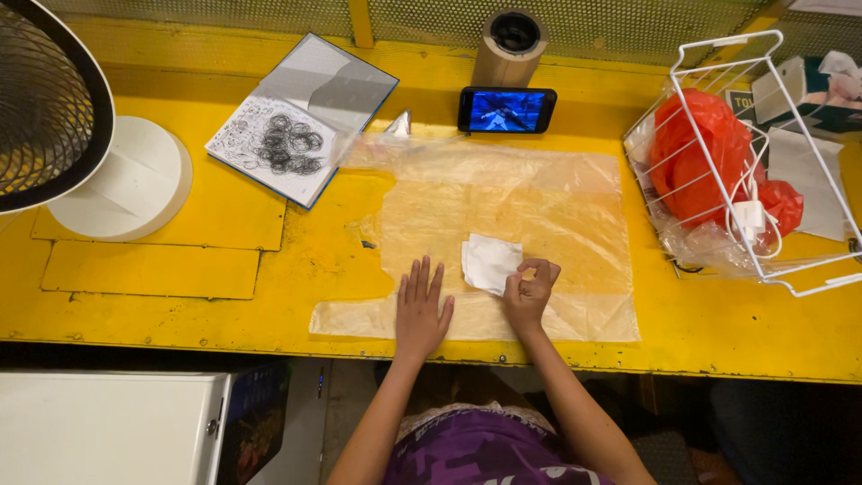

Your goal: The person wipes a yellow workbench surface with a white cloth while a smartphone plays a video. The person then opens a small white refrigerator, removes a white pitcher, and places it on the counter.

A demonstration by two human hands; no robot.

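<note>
The left hand [422,310] lies flat and empty on the clear plastic sheet [557,207]. The right hand [530,292] pinches the 3 o'clock edge of a small white folded cloth [489,262] at the sheet's 6 o'clock side. The cloth looks only partly folded, with more folding apparently left.

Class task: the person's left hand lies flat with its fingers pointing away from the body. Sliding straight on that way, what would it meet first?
Probably only more clear plastic sheet, which the left hand already rests on; the white folded piece lies just right of that line.

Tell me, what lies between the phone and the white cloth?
Only the clear plastic sheet lies between the phone and white cloth; the head view shows it.
</note>
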